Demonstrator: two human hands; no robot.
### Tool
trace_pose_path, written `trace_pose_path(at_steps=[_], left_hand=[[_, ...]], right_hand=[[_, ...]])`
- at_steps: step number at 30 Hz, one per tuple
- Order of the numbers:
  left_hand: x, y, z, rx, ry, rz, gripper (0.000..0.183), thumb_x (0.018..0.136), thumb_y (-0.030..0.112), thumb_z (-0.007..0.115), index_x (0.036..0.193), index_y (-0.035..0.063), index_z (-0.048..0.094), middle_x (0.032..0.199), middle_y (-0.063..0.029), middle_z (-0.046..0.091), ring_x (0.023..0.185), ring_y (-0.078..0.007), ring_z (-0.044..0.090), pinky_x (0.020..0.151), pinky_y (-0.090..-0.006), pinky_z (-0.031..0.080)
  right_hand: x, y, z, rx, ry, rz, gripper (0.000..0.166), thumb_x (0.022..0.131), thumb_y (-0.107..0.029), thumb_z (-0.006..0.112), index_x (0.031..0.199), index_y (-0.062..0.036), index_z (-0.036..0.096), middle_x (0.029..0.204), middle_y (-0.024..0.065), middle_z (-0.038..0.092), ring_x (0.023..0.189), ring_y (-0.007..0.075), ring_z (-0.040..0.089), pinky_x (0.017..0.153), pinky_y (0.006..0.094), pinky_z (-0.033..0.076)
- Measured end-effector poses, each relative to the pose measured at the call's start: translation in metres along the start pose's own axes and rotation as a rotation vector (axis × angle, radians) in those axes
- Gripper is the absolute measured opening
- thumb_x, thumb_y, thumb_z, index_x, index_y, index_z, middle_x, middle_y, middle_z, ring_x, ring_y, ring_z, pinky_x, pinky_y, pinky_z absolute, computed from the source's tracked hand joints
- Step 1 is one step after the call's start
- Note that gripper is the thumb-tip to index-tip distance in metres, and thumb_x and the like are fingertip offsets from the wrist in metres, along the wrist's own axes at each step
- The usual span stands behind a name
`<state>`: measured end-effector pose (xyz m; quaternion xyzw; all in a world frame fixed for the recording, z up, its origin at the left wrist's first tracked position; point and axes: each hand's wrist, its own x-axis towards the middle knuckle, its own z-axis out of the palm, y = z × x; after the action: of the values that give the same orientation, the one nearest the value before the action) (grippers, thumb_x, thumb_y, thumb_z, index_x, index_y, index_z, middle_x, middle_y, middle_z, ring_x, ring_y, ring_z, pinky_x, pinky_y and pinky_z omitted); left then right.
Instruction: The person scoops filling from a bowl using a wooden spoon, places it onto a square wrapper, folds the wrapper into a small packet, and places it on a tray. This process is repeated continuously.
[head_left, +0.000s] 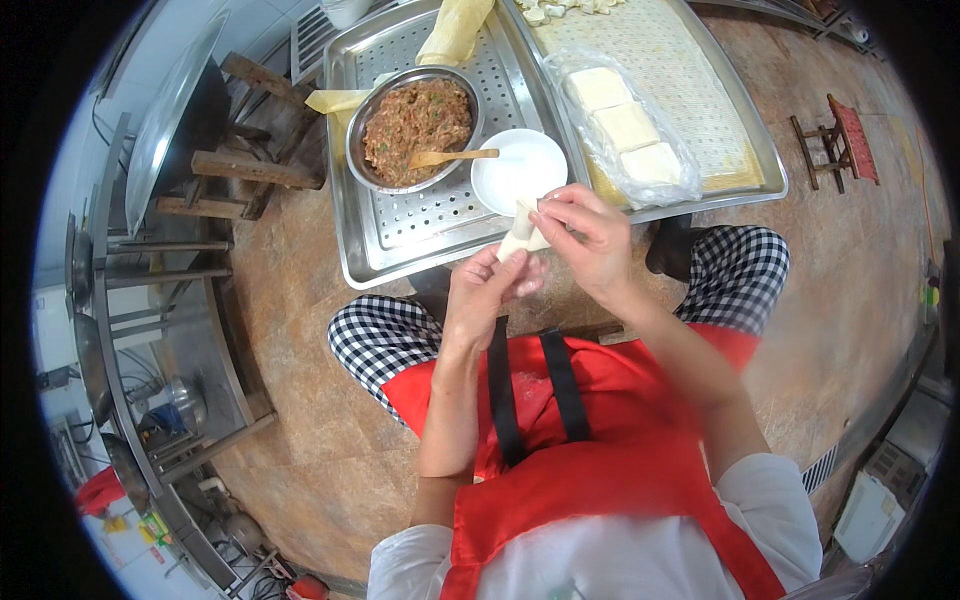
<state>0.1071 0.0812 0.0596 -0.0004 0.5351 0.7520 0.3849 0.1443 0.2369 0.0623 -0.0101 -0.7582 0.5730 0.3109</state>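
Between my two hands is a folded dough wrapper, held just off the near edge of the trays. My left hand pinches its lower end, and my right hand grips the upper end with thumb and fingers. Whether filling is inside cannot be seen. Just beyond the wrapper stands a white bowl. Left of it, a metal bowl holds minced filling with green flecks. A wooden spatula lies in the filling, its handle reaching over the white bowl. Stacked square wrappers lie in a clear plastic bag.
Under the bowls is a perforated metal tray. A second tray, lined with mesh cloth, carries several shaped dough pieces at its far end. Yellowish cloth lies rolled behind the filling. A wooden frame stands left, a folding stool right.
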Motion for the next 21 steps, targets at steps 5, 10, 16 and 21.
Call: trace_pose_path(at_steps=[5,10,16,21], left_hand=[[0.01,-0.026,0.015,-0.365,0.296,0.266,0.026,0.089,0.01,0.058,0.112,-0.0033,0.055,0.096,-0.0064,0.062,0.083,-0.0129,0.061,0.072,-0.0258,0.053],[0.008,-0.022,0.029,-0.216,0.454,0.416,0.023,0.089,0.006,0.057,0.11,-0.0026,0.056,0.098,-0.0066,0.061,0.08,-0.0113,0.06,0.067,-0.024,0.053],[-0.001,-0.009,0.012,0.071,0.269,0.425,0.021,0.087,0.002,0.057,0.106,-0.0076,0.06,0.1,-0.0092,0.06,0.084,-0.0143,0.06,0.069,-0.0256,0.055],[-0.005,0.01,-0.01,0.239,-0.003,0.325,0.019,0.086,0.0,0.057,0.103,-0.0068,0.062,0.095,-0.008,0.059,0.082,-0.0155,0.061,0.072,-0.0269,0.054]], right_hand=[[-0.011,-0.006,0.012,-0.263,0.098,-0.193,0.022,0.073,0.005,0.064,0.095,0.0003,0.065,0.079,0.0091,0.057,0.067,0.0216,0.058,0.058,0.0289,0.047],[-0.018,-0.002,0.018,-0.13,0.068,-0.122,0.019,0.075,0.005,0.065,0.094,0.003,0.065,0.082,0.0085,0.059,0.067,0.0146,0.057,0.056,0.0238,0.045],[-0.013,0.002,0.005,0.538,-0.051,0.446,0.013,0.085,-0.006,0.062,0.093,0.0038,0.065,0.079,0.0011,0.061,0.062,0.0057,0.052,0.055,0.0194,0.042],[-0.009,-0.003,-0.007,0.555,-0.237,0.666,0.017,0.087,-0.014,0.061,0.092,0.0016,0.066,0.074,0.0009,0.061,0.061,0.0052,0.052,0.054,0.0199,0.042]])
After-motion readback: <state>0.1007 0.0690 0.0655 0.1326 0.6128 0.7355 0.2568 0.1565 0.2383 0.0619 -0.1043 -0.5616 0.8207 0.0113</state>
